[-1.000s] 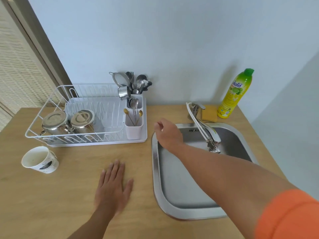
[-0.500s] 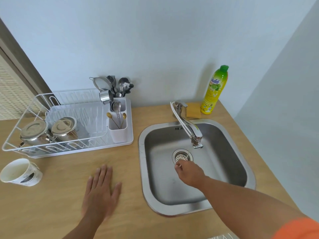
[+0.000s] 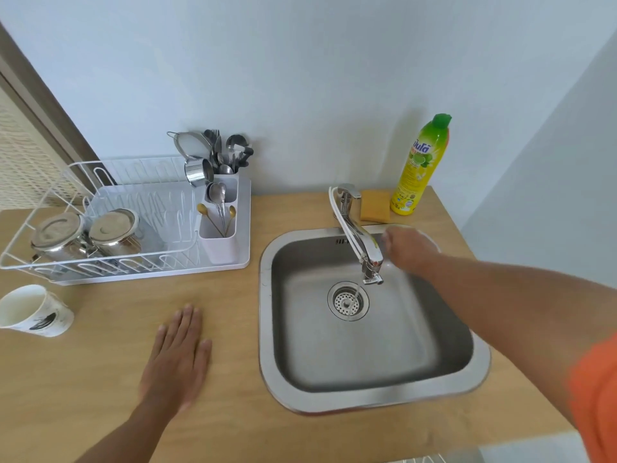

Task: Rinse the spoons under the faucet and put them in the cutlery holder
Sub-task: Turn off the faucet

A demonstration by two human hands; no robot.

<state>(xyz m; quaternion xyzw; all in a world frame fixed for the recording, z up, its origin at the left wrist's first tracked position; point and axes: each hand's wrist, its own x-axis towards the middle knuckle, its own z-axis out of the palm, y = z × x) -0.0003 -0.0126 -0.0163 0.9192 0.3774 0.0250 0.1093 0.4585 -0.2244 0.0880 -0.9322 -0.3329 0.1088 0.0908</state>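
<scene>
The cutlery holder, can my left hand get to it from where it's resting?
Probably yes: the left hand lies flat on the counter, holding nothing, and only bare counter separates it from the cutlery holder at the rack's near corner.

Yellow bottle (image 3: 414, 172) w/ green cap, orange sleeve (image 3: 597, 396), white rack (image 3: 100, 208), steel-grey sink (image 3: 267, 329), tan wood-grain counter (image 3: 100, 379).

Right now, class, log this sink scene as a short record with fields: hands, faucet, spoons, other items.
left hand: flat on the countertop, fingers straight
right hand: blurred, beside the faucet; grip unclear
water: thin stream falling onto the sink drain
spoons: standing in the cutlery holder
other: dish soap bottle, sponge, mug
</scene>
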